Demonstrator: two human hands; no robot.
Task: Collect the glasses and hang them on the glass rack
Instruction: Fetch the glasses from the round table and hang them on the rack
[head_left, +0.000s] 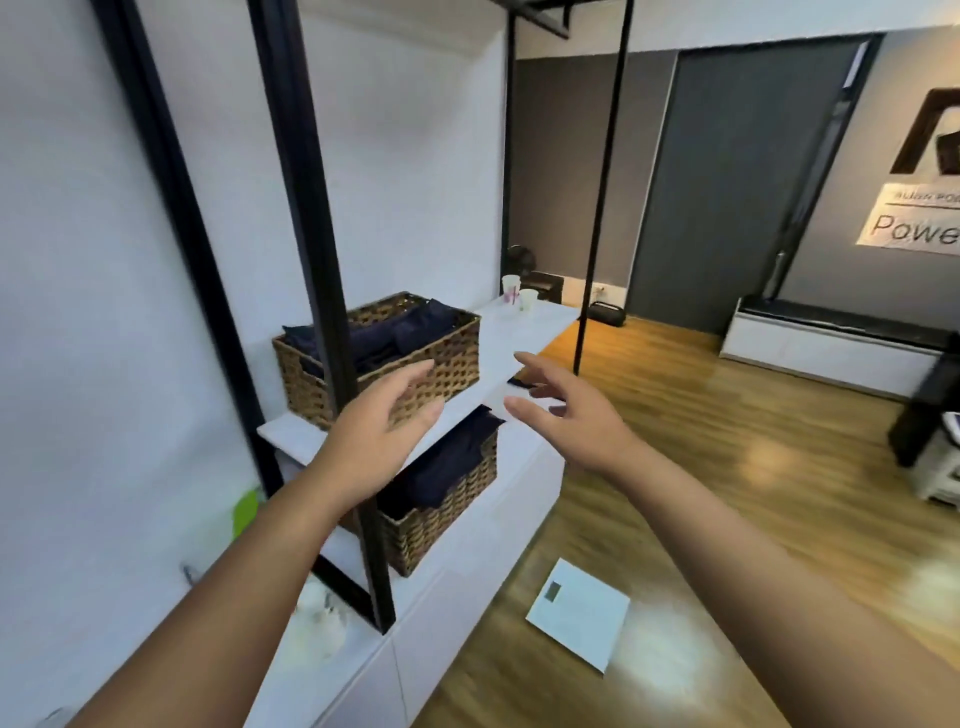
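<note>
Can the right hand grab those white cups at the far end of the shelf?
Probably not from here. The right hand is open and empty, and the white cups stand well beyond it. The shelf top between them looks bare, so stepping closer should do.

A white shelf (291, 434) carries a wicker basket (415, 348) and two pale cups (519, 293); a second basket (447, 514) sits on the white bench (467, 561) below; a white scale (579, 613) lies on the wooden floor (727, 519).

Two pale cups (519, 296) upright, side by side, far end of white shelf (535, 322).
</note>
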